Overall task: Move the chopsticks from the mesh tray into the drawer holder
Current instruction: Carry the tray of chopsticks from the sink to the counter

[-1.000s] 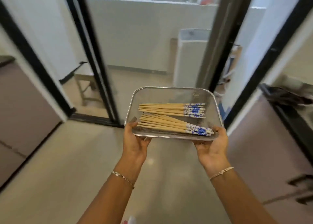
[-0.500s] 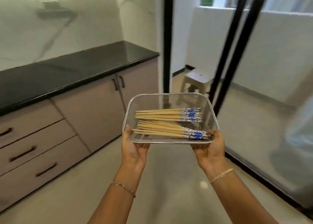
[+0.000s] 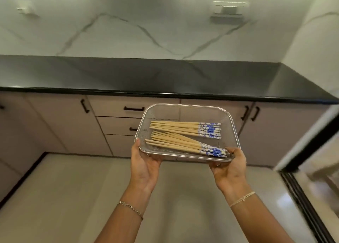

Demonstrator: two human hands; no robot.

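Observation:
I hold a rectangular metal mesh tray [image 3: 185,108] in the air in front of me. My left hand [image 3: 145,163] grips its near left corner and my right hand [image 3: 230,166] grips its near right corner. Inside lie two bundles of wooden chopsticks [image 3: 176,128] with blue-and-white patterned ends pointing right. Behind the tray is a stack of three closed drawers [image 3: 117,123] with black handles under the counter. No drawer holder is visible.
A black countertop [image 3: 165,77] runs across the view below a white marble wall. Beige cabinet doors [image 3: 60,121] flank the drawers. A black-framed sliding door [image 3: 311,151] stands at the right. Pale tiled floor lies below my arms.
The view has swung left from the glass sliding doors to face the counter and drawers head-on. Both hands keep the same grip on the tray and the chopsticks have barely shifted.

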